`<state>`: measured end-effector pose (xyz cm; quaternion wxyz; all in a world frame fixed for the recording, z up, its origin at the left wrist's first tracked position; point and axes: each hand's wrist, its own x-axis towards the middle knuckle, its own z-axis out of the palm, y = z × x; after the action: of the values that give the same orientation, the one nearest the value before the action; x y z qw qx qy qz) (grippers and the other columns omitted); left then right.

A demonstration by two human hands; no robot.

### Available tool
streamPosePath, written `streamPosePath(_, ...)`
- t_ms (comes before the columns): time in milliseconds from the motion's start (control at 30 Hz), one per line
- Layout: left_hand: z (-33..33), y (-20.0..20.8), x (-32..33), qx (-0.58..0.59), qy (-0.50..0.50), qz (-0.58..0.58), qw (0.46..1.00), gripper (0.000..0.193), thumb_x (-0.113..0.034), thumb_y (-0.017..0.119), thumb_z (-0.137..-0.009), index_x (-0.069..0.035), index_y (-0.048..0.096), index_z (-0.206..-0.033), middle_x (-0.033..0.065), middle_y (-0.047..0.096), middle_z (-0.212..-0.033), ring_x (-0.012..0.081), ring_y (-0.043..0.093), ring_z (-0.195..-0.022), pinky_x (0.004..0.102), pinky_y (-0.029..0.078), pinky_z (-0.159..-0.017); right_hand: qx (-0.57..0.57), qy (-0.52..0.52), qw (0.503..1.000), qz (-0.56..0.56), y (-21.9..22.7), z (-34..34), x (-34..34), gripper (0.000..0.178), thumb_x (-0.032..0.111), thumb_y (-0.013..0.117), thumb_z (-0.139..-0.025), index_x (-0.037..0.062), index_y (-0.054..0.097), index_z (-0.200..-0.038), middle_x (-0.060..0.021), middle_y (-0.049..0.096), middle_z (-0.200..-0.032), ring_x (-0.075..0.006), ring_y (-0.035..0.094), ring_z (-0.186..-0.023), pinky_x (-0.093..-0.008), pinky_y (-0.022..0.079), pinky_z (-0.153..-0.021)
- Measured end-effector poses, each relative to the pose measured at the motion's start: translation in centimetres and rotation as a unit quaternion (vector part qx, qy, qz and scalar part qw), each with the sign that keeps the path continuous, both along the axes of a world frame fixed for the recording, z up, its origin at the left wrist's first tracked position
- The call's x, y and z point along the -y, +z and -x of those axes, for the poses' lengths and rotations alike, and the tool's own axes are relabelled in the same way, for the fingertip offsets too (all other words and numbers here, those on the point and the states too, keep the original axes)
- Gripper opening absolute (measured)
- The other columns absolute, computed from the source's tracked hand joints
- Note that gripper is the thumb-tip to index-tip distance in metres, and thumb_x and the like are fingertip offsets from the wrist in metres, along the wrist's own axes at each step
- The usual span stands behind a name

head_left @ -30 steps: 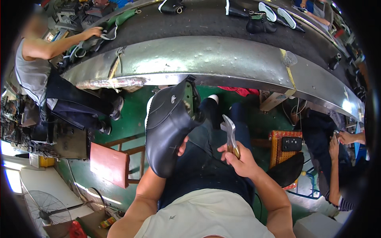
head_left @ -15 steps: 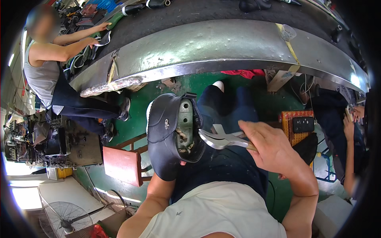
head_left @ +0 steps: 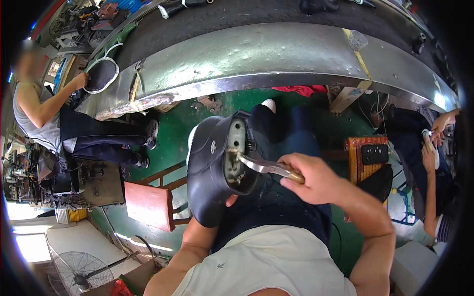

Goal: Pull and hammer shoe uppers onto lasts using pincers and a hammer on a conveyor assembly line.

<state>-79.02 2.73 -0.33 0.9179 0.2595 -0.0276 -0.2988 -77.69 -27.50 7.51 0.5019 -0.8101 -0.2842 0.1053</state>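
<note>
A black shoe upper [head_left: 205, 160] stretched over a greenish last [head_left: 236, 140] rests above my lap, its opening facing up and right. From below, my left hand [head_left: 231, 200] grips the shoe; only a fingertip shows past its edge, the rest being hidden. My right hand [head_left: 313, 180] is closed around the handles of steel lasting pliers [head_left: 264, 166]. Their jaws reach into the shoe's opening, close to the last's inner edge. Whether the jaws pinch any material is too small to tell.
A conveyor with a metal edge [head_left: 222, 61] curves ahead of me. A brown stool [head_left: 148, 202] stands left, and a dark phone-like box [head_left: 375, 154] lies on a patterned seat [head_left: 354, 167] at right. One person [head_left: 39, 108] works at left; another person's hands [head_left: 432, 143] show at right.
My right hand has brought the pliers left into the shoe's opening, and the shoe has tilted slightly. The person at left has moved back, holding up a dark oval piece with a white rim.
</note>
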Motion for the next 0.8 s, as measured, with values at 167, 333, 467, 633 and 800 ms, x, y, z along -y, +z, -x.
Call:
streamPosePath(167, -2.2, -2.1, 2.4, 0.027, -0.183, 0.239, 0.953, 0.056, -0.049, 0.055, -0.099, -0.001, 0.058, -0.129, 0.0169, 0.066, -0.083, 0.0223, 0.056, -0.046, 0.0323, 0.047, -0.045, -0.108, -0.109, 0.976, -0.152, -5.4, 2.0, -4.9, 0.039, 0.008, 0.071, -0.092, -0.0002, 0.054, -0.126, -0.0102, 0.065, -0.102, -0.0166, 0.064, -0.087, -0.031, 0.051, -0.078)
streamPosePath(333, -3.1, -4.8, 2.4, -0.02, -0.15, 0.343, 0.927, 0.06, -0.05, 0.053, -0.1, -0.003, 0.049, -0.137, 0.0219, 0.066, -0.085, 0.0269, 0.062, -0.052, 0.0335, 0.049, -0.043, -0.07, -0.103, 0.985, -0.122, -4.4, 0.9, -5.1, 0.04, 0.011, 0.068, -0.094, -0.0012, 0.053, -0.129, -0.0164, 0.065, -0.111, -0.0304, 0.066, -0.096, -0.0381, 0.052, -0.085)
streamPosePath(467, -3.1, -5.4, -1.2, 0.057, -0.096, 0.236, 0.965, 0.067, -0.048, 0.056, -0.099, -0.005, 0.042, -0.148, 0.0258, 0.069, -0.095, 0.0304, 0.069, -0.057, 0.0352, 0.056, -0.046, 0.026, -0.029, 0.999, 0.033, -0.2, -0.5, 0.1, 0.049, 0.013, 0.066, -0.094, -0.0046, 0.049, -0.136, -0.025, 0.057, -0.135, -0.0422, 0.057, -0.125, -0.0457, 0.047, -0.104)
streamPosePath(633, -1.8, -2.2, -2.8, 0.063, 0.061, 0.11, 0.99, 0.061, -0.045, 0.055, -0.1, -0.003, 0.046, -0.143, 0.0253, 0.068, -0.091, 0.029, 0.067, -0.055, 0.034, 0.054, -0.044, 0.172, -0.03, 0.972, 0.154, 5.0, -0.4, 2.1, 0.058, 0.01, 0.069, -0.088, -0.0047, 0.048, -0.14, -0.0225, 0.057, -0.134, -0.0405, 0.057, -0.124, -0.0452, 0.049, -0.103)
streamPosePath(800, -2.7, 1.1, -1.6, 0.223, 0.158, -0.153, 0.95, 0.055, -0.037, 0.057, -0.099, -0.003, 0.049, -0.141, 0.0235, 0.068, -0.097, 0.0266, 0.067, -0.061, 0.0325, 0.054, -0.049, 0.345, -0.001, 0.894, 0.285, 8.5, -1.7, 0.2, 0.06, 0.019, 0.068, -0.085, -0.0071, 0.052, -0.136, -0.0208, 0.056, -0.13, -0.0374, 0.055, -0.123, -0.0444, 0.05, -0.103)
